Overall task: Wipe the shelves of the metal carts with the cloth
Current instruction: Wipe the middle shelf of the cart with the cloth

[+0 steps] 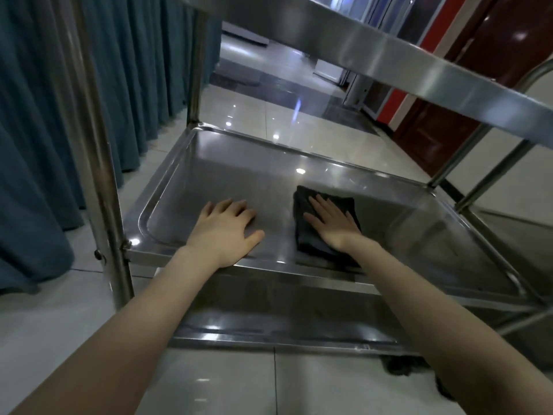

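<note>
I get a wide slot between the middle shelf (239,175) and the upper shelf (419,64), open from the near edge through the frame's centre. The post (98,163) at left and the slim rods (478,163) at right close the sides. On the shelf floor, only my left hand (223,229) and the cloth (308,244) under my right hand (332,226) take room; its far half and right end are free.

No words, numbers, labels or signs can be read anywhere. The metal cart (389,52) is plain shiny steel with nothing written on it, and the dark cloth (308,247) has no tag or print that shows.
</note>
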Action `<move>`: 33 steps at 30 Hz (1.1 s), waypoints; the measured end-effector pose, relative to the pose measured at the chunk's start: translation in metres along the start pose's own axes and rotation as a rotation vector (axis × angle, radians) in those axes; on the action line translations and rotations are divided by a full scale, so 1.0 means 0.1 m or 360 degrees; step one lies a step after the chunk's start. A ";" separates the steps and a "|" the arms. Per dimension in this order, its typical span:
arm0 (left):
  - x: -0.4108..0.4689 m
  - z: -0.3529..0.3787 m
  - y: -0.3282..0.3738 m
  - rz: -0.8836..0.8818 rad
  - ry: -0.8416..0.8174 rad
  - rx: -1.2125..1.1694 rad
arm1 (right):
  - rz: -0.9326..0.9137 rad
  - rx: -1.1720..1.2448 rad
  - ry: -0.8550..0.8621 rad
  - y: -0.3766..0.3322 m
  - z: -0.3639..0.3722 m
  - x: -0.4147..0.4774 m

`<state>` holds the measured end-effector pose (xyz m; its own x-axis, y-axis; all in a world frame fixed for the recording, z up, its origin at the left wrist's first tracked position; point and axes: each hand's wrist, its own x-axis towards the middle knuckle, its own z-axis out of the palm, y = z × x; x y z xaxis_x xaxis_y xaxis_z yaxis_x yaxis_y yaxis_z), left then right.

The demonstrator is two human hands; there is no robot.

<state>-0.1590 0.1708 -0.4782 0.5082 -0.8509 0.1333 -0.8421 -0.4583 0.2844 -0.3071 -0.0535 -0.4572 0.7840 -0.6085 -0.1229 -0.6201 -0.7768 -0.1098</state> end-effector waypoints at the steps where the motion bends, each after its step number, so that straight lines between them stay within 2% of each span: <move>1: 0.00 0.01 0.00 0.0001 -0.0008 0.0002 | 0.0088 0.0034 0.0011 0.00 -0.04 0.15; 4: -0.02 0.03 0.02 0.0002 0.0018 0.0024 | 0.0221 0.0070 0.0036 -0.01 -0.05 0.38; 8: -0.05 -0.03 0.04 -0.0010 -0.0012 0.0043 | 0.0011 0.0026 -0.0053 0.08 0.03 -0.09; 11: -0.08 -0.05 0.06 -0.0012 -0.0052 0.0071 | -0.0169 0.0019 0.0015 0.34 0.12 -0.78; 14: -0.10 -0.09 0.09 -0.0027 -0.0098 0.0149 | -0.0206 0.0029 0.0008 0.51 0.15 -1.01; 20: 0.06 -0.13 0.57 -0.0243 -0.0123 0.0153 | -0.0011 0.0076 0.0011 0.55 0.08 -0.06; 23: 0.07 0.17 0.95 -0.0198 -0.0044 0.0144 | 0.0047 0.0158 0.0079 0.59 -0.02 0.43; 25: 0.06 0.26 1.11 -0.0222 0.0000 0.0189 | -0.0019 0.0168 0.0084 0.61 -0.04 0.50; 28: 0.05 0.25 1.20 -0.0255 0.0057 0.0218 | -0.0259 0.0101 -0.0001 0.82 0.04 0.09; 30: 0.08 0.23 1.24 -0.0291 0.0058 0.0218 | -0.0413 0.0068 0.0068 1.07 0.14 -0.39; 33: 0.21 0.25 1.53 -0.0339 0.0043 0.0155 | -0.0434 0.0078 0.0081 1.35 0.22 -0.80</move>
<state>-0.2819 0.0762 -0.4554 0.6796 -0.7259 0.1059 -0.7283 -0.6502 0.2163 -0.4539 -0.1058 -0.4834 0.9218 -0.3862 -0.0330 -0.3856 -0.9050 -0.1798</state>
